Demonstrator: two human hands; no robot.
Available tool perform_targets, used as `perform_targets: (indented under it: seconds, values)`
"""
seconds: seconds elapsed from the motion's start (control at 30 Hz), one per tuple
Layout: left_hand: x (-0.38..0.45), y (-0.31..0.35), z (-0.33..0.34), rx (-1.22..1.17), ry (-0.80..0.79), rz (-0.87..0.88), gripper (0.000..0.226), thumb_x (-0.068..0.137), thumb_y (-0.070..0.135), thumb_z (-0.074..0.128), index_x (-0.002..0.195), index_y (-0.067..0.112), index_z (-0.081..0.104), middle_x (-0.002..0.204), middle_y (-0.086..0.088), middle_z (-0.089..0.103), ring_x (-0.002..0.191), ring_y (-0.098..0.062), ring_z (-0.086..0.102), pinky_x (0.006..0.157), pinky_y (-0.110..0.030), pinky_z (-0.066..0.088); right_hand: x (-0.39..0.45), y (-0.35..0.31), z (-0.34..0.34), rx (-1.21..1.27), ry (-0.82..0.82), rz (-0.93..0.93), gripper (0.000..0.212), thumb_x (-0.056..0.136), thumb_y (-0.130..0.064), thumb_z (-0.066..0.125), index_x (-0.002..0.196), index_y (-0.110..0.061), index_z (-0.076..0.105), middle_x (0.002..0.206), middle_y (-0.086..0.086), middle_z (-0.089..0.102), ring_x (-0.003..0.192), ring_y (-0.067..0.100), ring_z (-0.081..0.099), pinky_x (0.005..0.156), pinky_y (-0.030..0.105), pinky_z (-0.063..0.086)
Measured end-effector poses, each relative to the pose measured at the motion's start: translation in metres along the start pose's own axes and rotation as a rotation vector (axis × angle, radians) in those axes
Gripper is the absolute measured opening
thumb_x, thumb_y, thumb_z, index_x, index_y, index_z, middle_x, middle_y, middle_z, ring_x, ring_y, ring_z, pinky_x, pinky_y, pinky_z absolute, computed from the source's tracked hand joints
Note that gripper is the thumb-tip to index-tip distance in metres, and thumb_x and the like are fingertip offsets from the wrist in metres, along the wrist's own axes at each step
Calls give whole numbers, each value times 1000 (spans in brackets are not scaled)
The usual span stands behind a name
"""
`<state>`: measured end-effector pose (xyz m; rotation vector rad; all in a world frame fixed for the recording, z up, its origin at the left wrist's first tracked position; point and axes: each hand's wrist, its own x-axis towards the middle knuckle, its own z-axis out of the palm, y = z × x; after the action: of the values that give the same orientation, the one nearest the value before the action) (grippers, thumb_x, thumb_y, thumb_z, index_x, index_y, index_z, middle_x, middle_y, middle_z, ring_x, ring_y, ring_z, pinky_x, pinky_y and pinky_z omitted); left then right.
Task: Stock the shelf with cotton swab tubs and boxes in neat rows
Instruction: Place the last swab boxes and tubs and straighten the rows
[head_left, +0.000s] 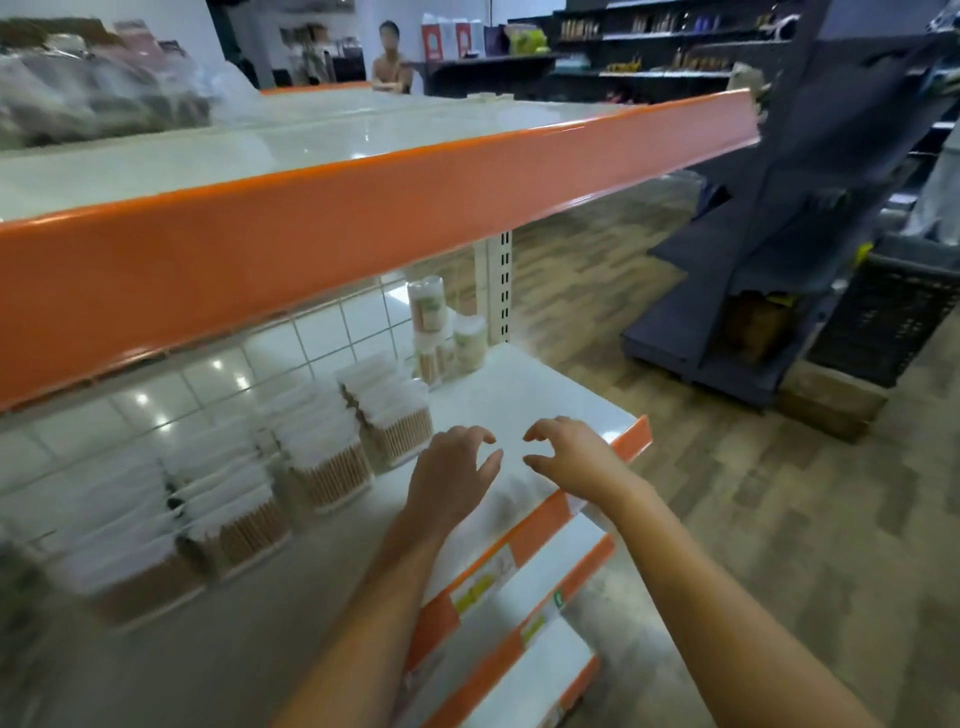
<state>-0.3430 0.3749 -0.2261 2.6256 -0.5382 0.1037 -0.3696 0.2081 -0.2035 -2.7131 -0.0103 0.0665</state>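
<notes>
Both hands, left hand (451, 470) and right hand (569, 457), hover loosely curled, holding nothing, over the shelf (519, 395).

Stock count, white shelf (519, 395) with orange edge:

- Clear rectangular cotton swab boxes (322, 457): stacks in a row along the tiled back wall, four stacks discernible; the count of boxes per stack is blurred and cannot be told.
- Round cotton swab tubs (470, 343): about three at the row's far end, one tub (427, 304) standing on top of another.
- Hands: two, a left hand (452, 470) and a right hand (571, 457).
- Orange-edged shelf levels visible: four.
- Persons in background: one.
</notes>
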Motion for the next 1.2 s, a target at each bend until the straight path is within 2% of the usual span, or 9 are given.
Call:
perform_targets:
  seconds: [0.13,0.27,0.37,0.47,0.67,0.77,0.93,1.07,1.2]
  values:
    - [29,-11,12,-29,10,40,31,90,32,58,112,11,63,108,-7,67,102,-26,60,92,-37,46,32,9,3,24,-2,8,36,92,-35,56,125,-21,54,126,2,54,116,18,48,97,30,42]
    - [47,-14,20,-24,2,9,35,90,37,53,114,13,62,111,-4,65,105,-23,58,94,-35,44,61,18,7,9,-71,-9,37,92,-35,56,126,-20,53,128,3,53,118,20,48,100,32,41]
    - [61,-11,24,7,-35,-52,44,89,48,42,119,20,58,118,1,61,114,-20,52,98,-35,40,85,27,3,17,-100,-42,38,93,-33,55,127,-18,53,130,4,53,120,21,48,100,31,38]
    - [78,-6,25,40,-11,-131,36,94,41,47,124,22,55,125,2,56,120,-19,46,100,-32,37,111,36,-3,6,-113,-90,39,92,-31,56,127,-15,53,130,6,54,119,21,49,99,30,39]
    - [101,5,30,50,-15,-265,36,97,38,43,128,22,51,130,1,52,123,-20,42,101,-33,37,166,46,-18,66,-132,-148,46,91,-28,60,132,-11,48,132,8,54,119,24,52,95,31,41]
    - [102,7,34,55,-6,-320,36,96,35,45,128,21,51,130,0,51,123,-21,43,101,-33,37,188,40,-24,121,-111,-172,52,90,-27,60,135,-9,42,135,9,51,121,25,49,94,31,39]
    - [95,6,38,54,36,-423,37,92,36,51,125,20,55,126,-2,56,118,-21,49,101,-33,37,222,22,-20,175,-83,-253,67,87,-29,65,140,-7,31,140,15,40,126,30,41,101,35,36]
    - [81,5,35,69,61,-460,37,93,34,51,126,18,54,126,-3,55,118,-19,48,101,-27,34,238,4,-11,218,-80,-283,72,85,-30,67,142,-8,29,141,17,35,128,31,37,101,35,33]
    - [64,5,31,53,116,-474,37,93,35,51,126,18,55,125,-1,56,116,-16,50,100,-26,36,248,-3,3,245,-51,-299,71,83,-31,68,139,-6,31,136,20,36,120,38,43,101,46,38]
